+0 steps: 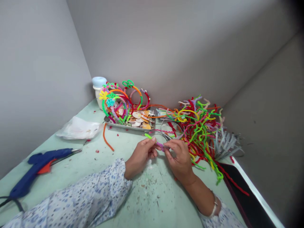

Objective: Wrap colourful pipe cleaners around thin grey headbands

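Observation:
Near the middle of the table, my left hand (142, 155) and my right hand (179, 160) are close together. Between them runs a purple fuzzy stem (160, 145), which both hands pinch between thumb and fingers. A bright green fuzzy end (148, 136) sticks out above my left thumb. Behind my right hand curve thin grey bands (163, 135). How the purple stem lies under my right fingertips is partly hidden.
A metal tray (129, 126) holds decorated hoops (121, 91) and small pieces. A pile of coloured fuzzy stems (201, 126) spreads at right. At left lie a blue glue gun (35, 167) and a plastic bag (78, 128); a white jar (98, 95) stands behind.

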Action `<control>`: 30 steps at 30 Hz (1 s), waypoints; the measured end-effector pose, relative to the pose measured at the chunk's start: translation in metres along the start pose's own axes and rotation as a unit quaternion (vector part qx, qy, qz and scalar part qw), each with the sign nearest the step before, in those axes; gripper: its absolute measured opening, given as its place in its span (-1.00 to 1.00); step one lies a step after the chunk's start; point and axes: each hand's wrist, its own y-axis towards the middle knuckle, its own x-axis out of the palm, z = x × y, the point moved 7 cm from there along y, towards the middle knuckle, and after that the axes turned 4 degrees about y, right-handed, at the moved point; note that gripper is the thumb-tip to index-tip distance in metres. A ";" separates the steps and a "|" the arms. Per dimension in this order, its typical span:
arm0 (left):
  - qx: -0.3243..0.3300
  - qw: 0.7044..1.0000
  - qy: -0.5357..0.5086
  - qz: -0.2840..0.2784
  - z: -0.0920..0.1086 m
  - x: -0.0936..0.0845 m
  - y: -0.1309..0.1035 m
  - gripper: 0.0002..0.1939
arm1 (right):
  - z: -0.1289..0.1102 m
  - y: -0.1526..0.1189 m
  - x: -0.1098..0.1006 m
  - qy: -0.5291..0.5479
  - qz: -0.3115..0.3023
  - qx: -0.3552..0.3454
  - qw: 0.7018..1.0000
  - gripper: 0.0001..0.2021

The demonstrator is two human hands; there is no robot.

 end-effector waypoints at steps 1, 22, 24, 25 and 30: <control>0.005 1.000 0.000 0.000 0.000 0.000 0.000 -0.69 | 0.000 0.000 0.000 -0.003 -0.003 -0.004 1.000 -0.82; 0.011 0.999 -0.022 -0.025 0.003 0.003 0.001 -0.73 | -0.006 -0.002 0.000 0.011 -0.006 -0.070 0.997 -0.77; 0.011 0.999 -0.020 -0.027 0.003 0.003 0.001 -0.73 | -0.005 -0.002 0.000 0.020 -0.005 -0.062 0.998 -0.76; 0.012 0.999 -0.019 -0.027 0.003 0.003 0.000 -0.72 | -0.004 -0.003 0.000 0.025 -0.004 -0.058 0.998 -0.76; 0.008 1.000 -0.017 -0.024 0.003 0.004 0.000 -0.70 | -0.003 -0.004 -0.002 0.047 0.006 -0.037 0.998 -0.78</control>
